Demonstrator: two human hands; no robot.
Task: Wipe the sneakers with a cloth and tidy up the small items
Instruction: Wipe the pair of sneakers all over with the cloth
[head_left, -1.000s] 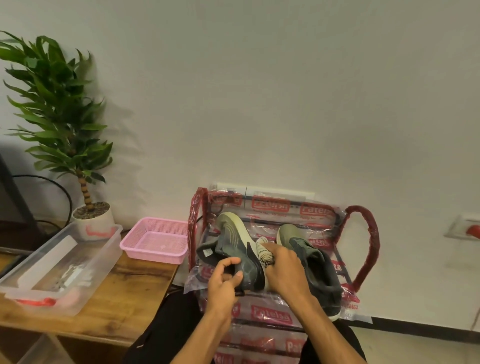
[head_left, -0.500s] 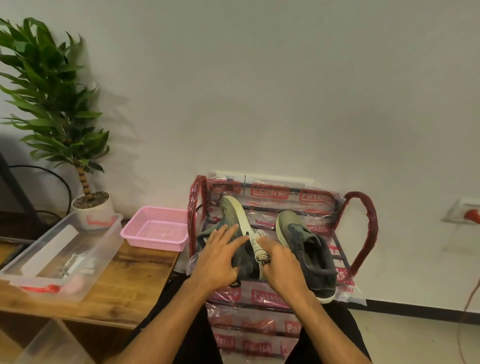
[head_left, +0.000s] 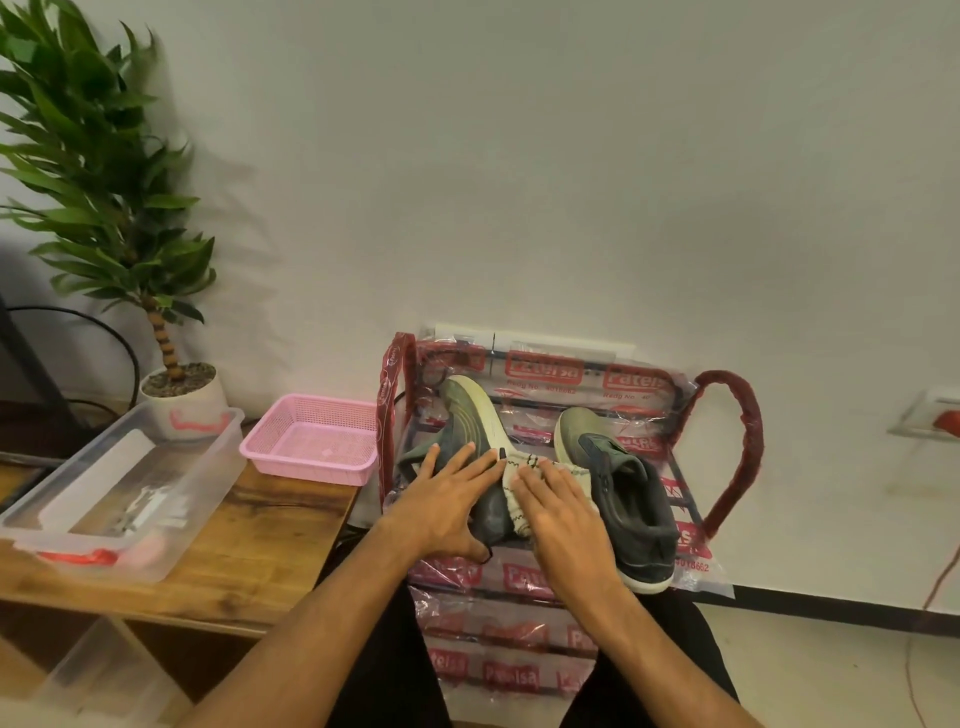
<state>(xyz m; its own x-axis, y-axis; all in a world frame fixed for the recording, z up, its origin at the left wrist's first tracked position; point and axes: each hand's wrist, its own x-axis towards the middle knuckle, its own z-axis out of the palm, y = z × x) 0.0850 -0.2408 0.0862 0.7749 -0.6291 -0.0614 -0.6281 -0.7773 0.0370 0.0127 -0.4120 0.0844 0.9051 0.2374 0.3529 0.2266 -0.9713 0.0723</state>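
Wrapped shoe rack (head_left: 724, 410) hard against the white wall (head_left: 571, 156), red side loops rising left and right, printed plastic over the shelves. Open floor (head_left: 831, 670) only to the right of the rack, with a thin orange cord trailing there; to the left, wooden counter (head_left: 270, 525) butting close to the rack's side. On the counter: pink basket (head_left: 311, 441) at the edge nearest the rack, clear plastic bin (head_left: 119, 488) further left, potted plant (head_left: 104, 171) behind it by the wall.

Two sneakers on the top shelf. Left sneaker (head_left: 470, 415) tipped on its side, pale sole turned up, toe toward the wall. Right sneaker (head_left: 623, 499) upright on its sole, just beside it, heel at the shelf's front edge.

Left hand (head_left: 441, 504) pressed flat on the tipped sneaker's dark upper, fingers (head_left: 457, 460) spread apart, gripping nothing. Right hand (head_left: 556, 519) laid flat on the cream cloth (head_left: 514, 493), fingers extended and close together — not clamped, only pressing. Cloth bunched between the two sneakers, against the tipped one's heel and sole edge, mostly under the right palm.

Against half a second ago: cloth then a tight wad at the right fingertips, now spread wider under the hand; left hand slid lower along the upper — both hands flatter. A second ago, left fingers curled round the sneaker's collar.
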